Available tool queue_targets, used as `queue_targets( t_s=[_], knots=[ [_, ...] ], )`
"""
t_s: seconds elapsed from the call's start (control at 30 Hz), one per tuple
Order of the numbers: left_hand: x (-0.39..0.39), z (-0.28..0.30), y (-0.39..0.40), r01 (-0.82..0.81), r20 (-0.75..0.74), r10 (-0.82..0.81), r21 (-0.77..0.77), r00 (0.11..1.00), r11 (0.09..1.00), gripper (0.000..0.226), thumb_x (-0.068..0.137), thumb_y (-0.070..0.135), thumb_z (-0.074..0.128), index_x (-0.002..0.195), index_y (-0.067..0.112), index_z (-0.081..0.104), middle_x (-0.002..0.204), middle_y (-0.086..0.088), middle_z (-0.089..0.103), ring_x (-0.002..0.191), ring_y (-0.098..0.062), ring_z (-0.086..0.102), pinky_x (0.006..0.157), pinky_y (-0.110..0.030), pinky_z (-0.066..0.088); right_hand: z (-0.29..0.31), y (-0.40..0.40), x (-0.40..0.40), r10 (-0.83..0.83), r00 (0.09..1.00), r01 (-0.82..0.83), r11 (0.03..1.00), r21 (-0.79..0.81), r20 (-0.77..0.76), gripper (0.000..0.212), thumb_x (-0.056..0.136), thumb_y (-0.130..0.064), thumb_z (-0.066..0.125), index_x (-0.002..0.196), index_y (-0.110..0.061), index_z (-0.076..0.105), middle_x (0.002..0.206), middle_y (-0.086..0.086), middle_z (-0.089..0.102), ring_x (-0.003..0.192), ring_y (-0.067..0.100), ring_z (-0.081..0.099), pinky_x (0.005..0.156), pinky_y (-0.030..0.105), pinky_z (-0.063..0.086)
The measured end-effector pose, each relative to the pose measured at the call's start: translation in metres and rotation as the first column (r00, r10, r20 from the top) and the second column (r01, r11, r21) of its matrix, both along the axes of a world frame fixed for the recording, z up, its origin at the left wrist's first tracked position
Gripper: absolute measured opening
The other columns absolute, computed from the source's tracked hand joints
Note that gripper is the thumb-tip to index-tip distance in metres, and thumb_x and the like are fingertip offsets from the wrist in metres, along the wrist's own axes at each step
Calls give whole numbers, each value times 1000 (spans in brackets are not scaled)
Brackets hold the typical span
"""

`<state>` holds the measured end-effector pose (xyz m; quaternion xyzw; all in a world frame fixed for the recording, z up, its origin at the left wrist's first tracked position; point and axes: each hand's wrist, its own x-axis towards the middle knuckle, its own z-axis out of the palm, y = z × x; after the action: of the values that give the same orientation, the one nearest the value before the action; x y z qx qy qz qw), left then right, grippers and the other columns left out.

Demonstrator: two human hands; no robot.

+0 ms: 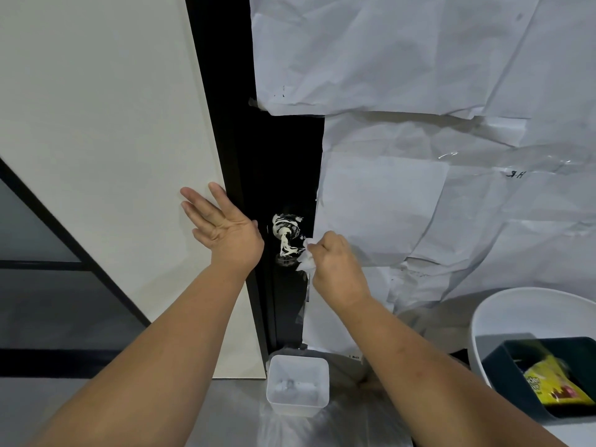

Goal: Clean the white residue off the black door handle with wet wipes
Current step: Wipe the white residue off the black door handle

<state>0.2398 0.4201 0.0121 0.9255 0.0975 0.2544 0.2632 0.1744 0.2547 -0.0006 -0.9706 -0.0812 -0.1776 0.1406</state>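
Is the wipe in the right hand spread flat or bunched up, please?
Bunched up: the wipe shows as a crumpled wad poking from the curled right hand.

You are looking through a single head-worn wide-angle camera, facing forward and slightly down at the glossy black door panel (283, 162), which is sitting close in front of you at arm's length. The view is taking in cream wall to the left of that panel, crumpled white paper sheets (419, 75) to its right, and grey floor below it, both forearms entering from the bottom edge.
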Motion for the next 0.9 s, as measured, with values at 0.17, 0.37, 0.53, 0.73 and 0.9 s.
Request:
queue_targets(
  t_s=[0.17, 0.37, 0.53, 0.73, 0.9],
  knots=[
    [1, 0, -1, -16, 22, 16, -8, 1000, 1000, 101, 88, 28, 62, 143, 7, -20, 149, -43, -10, 140, -56, -9, 102, -65, 31, -9, -13, -13, -39, 999, 40, 996, -79, 14, 35, 66, 15, 64, 96, -2, 58, 90, 9, 43, 79, 25, 43, 61, 38, 49],
    [1, -2, 0, -21, 8, 21, 2, 1000, 1000, 103, 86, 28, 64, 144, 7, -19, 149, -43, -10, 140, -56, -9, 103, -65, 31, -9, 3, -1, -51, 996, 53, 998, -33, 71, 31, 60, 14, 66, 77, -7, 53, 81, 8, 44, 72, 25, 41, 56, 34, 41],
    [1, 0, -1, -28, -4, 28, -3, 1000, 1000, 102, 88, 29, 62, 143, 8, -21, 150, -42, -12, 140, -55, -10, 104, -63, 31, -9, 1, 4, -39, 991, 30, 997, 72, 125, 11, 77, 2, 67, 75, -6, 59, 75, 7, 44, 66, 24, 43, 52, 34, 40],
    [1, 0, 0, -15, -9, 15, -4, 1000, 1000, 102, 88, 29, 62, 143, 9, -23, 149, -41, -14, 140, -55, -11, 104, -64, 30, -13, -18, -6, -24, 990, 25, 1000, -6, 138, 30, 67, 16, 62, 91, -1, 63, 84, 9, 48, 76, 27, 47, 52, 36, 45],
    [0, 0, 0, -3, 9, 3, -8, 1000, 1000, 102, 87, 28, 63, 142, 10, -22, 149, -42, -13, 140, -56, -11, 104, -65, 29, -24, -34, -4, -48, 978, 43, 999, 27, 205, 42, 64, 21, 61, 101, 2, 64, 85, 12, 51, 78, 29, 49, 57, 39, 49]
  ],
)
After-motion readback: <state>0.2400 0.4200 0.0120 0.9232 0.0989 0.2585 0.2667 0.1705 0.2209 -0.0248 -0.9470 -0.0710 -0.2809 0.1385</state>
